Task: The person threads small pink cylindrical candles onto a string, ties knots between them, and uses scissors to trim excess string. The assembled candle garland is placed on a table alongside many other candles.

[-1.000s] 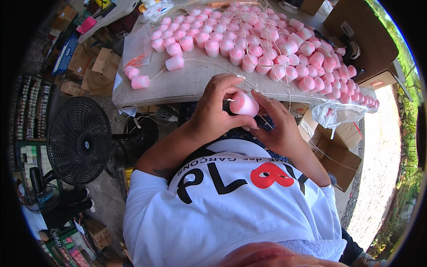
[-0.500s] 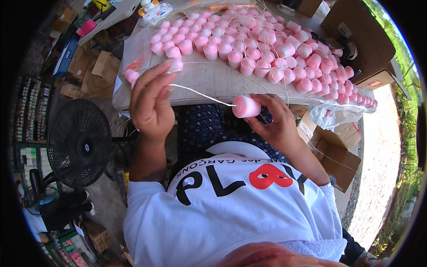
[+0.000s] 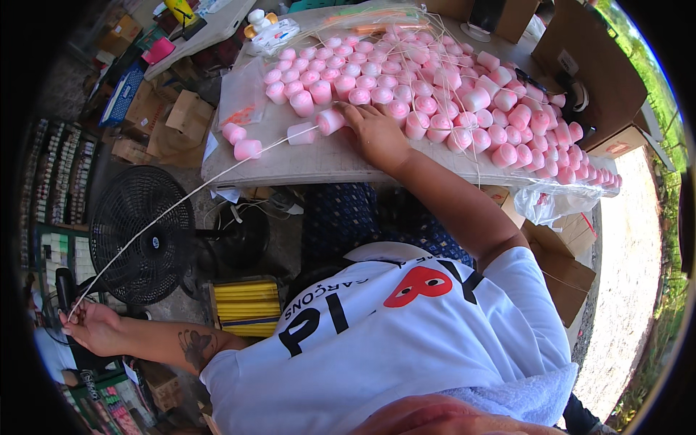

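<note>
My left hand [image 3: 93, 330] is stretched far out to the left, its fingers pinching the end of a white wick cord [image 3: 190, 190]. From there the cord runs taut up to the table, meeting a pale pink-and-white votive candle [image 3: 301, 133]. On the tabletop, my right hand [image 3: 378, 138] has its fingers closed at a pink candle [image 3: 330, 122] just beside the pale one; part of the grip is hidden behind the hand. Two more loose pink candles, one of them [image 3: 248, 149] nearer the edge, lie to the left.
Many pink candles [image 3: 438, 129] crowd the white table [image 3: 283, 170], loose cords strewn over them. A clear plastic bag [image 3: 243, 90] lies at the table's left. Below stand a black fan [image 3: 141, 235] and a box of yellow sticks [image 3: 246, 308]. Cardboard [image 3: 594, 80] rises at right.
My left hand has swung down and far left, drawing the cord out long. My right hand has gone from above my lap to the tabletop, and the candle it held is now there.
</note>
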The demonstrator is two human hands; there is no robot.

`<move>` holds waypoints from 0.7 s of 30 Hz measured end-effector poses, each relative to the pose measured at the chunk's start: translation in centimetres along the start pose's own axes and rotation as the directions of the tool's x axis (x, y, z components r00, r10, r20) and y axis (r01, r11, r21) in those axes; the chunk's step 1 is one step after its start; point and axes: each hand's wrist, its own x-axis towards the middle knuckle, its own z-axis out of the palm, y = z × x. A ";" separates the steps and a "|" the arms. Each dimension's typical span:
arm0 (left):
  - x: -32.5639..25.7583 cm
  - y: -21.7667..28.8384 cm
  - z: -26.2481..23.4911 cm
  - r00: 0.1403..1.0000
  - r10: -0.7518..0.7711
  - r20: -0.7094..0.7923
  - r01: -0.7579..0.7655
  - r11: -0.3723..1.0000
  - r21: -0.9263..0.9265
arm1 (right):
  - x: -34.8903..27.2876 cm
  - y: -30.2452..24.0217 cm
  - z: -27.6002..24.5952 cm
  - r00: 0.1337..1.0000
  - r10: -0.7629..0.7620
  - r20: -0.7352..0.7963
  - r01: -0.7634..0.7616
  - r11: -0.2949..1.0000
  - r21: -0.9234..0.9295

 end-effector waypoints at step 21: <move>-33.8 0.5 29.2 0.328 0.268 0.906 0.161 0.929 -0.334 | -12.5 -3.3 -11.5 0.861 0.394 0.320 -0.380 0.081 0.921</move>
